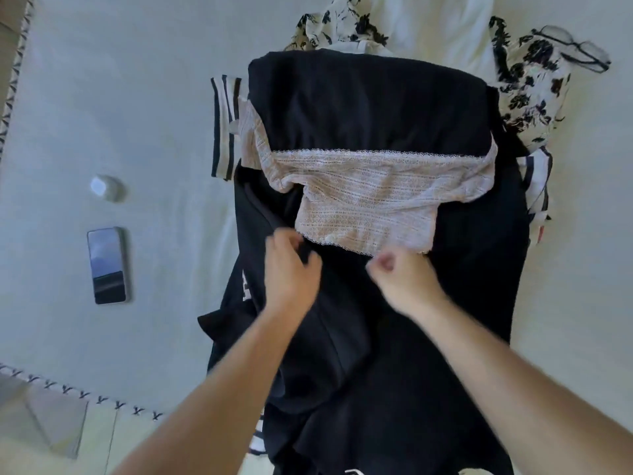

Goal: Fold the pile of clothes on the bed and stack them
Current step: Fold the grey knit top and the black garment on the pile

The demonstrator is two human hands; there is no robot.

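Observation:
A pile of clothes lies on the white bed (164, 108). A folded black garment (370, 104) sits at the far end. Under its near edge lies a pale pink knitted top with lace trim (370, 200). Both rest on a large black garment (394, 354) spread toward me. My left hand (291, 269) pinches a fold of that black cloth just below the pink top's left corner. My right hand (400, 272) is closed at the pink top's lace hem; whether it grips the hem I cannot tell. A black-and-white striped piece (224, 125) sticks out at the left.
A phone (108, 265) lies face up on the bed to the left, with a small white round object (108, 187) beyond it. A floral black-and-cream garment (534, 84) and a pair of glasses (575, 49) lie at the far right. The bedspread's patterned edge (82, 394) runs near left.

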